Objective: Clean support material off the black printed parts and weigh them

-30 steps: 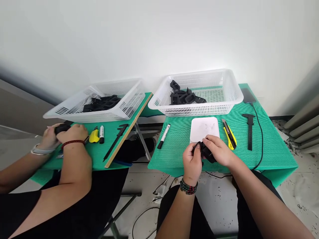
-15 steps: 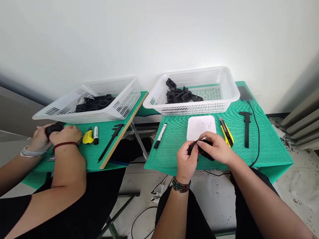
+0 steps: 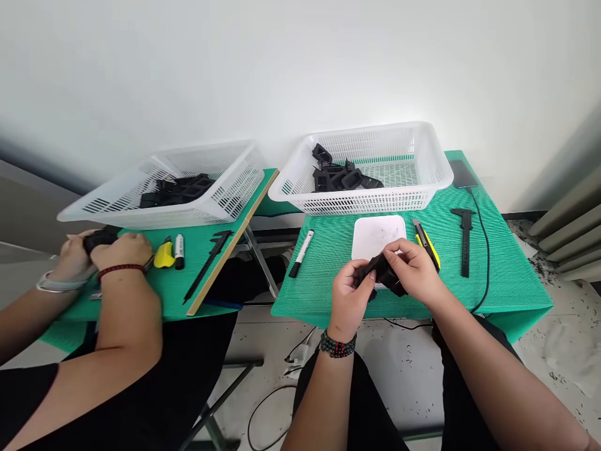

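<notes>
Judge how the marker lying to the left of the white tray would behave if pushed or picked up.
The marker would probably roll if pushed sideways, since its barrel looks round. The coarse weave of the green cloth might slow it. Its slim, straight body suggests something stiff and fairly light to lift.

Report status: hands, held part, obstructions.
Left hand, right hand gripping black angular plastic-looking part. Yellow-and-black utility knife partly behind right hand. Nothing visibly blocking.
</notes>
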Demonstrator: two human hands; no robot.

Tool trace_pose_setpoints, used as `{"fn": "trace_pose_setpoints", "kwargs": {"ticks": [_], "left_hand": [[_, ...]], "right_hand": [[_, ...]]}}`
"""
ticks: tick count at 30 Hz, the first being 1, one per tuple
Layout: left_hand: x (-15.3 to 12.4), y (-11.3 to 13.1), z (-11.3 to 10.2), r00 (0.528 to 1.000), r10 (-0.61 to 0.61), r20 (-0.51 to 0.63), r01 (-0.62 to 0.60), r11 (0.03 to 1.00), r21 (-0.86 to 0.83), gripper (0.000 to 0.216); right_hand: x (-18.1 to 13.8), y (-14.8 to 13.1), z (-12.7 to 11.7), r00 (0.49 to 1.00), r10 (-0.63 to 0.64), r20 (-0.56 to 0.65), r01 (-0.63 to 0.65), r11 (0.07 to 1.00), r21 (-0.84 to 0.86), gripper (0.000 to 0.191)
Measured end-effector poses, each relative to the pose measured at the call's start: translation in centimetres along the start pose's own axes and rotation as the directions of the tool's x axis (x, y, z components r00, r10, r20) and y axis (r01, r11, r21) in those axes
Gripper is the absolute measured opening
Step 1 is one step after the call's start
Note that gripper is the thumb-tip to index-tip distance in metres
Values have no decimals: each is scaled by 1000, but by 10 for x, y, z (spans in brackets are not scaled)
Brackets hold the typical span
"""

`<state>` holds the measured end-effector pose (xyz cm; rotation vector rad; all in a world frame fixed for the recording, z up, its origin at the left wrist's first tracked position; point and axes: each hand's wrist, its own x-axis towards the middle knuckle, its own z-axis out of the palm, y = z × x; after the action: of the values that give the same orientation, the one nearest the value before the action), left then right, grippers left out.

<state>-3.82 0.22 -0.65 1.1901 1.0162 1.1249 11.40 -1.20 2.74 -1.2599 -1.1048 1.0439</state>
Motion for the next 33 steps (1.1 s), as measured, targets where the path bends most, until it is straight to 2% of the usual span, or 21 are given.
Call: {"fn": "trace_pose_setpoints", "kwargs": {"ticks": [7, 11, 14, 18, 23, 28, 33], "left_hand": [[0, -4, 11, 995, 6, -102, -23, 985, -173, 37], [-5, -6, 20, 990, -20, -140, -21, 958, -285, 38], [-8, -9, 25, 994, -58, -89, 20, 923, -383, 40], [-8, -11, 26, 994, -103, 38, 108, 864, -492, 46], [-10, -14, 25, 983, -137, 126, 184, 821, -540, 47], [-11, -18, 24, 974, -175, 142, 226, 767, -601, 48], [-9, -16, 21, 978, -167, 126, 209, 770, -603, 50]], "right_hand": [[0, 4, 5, 993, 34, -111, -26, 997, 71, 28], [0, 6, 6, 986, 25, -163, -16, 998, 55, 27], [1, 6, 6, 973, -18, -229, 20, 1000, 6, 24], [1, 6, 7, 962, -29, -271, 24, 999, -23, 23], [2, 6, 9, 950, -49, -309, 34, 998, -54, 24], [3, 8, 12, 959, -46, -279, 35, 998, -46, 25], [4, 12, 12, 969, -10, -247, 10, 1000, -3, 25]]}}
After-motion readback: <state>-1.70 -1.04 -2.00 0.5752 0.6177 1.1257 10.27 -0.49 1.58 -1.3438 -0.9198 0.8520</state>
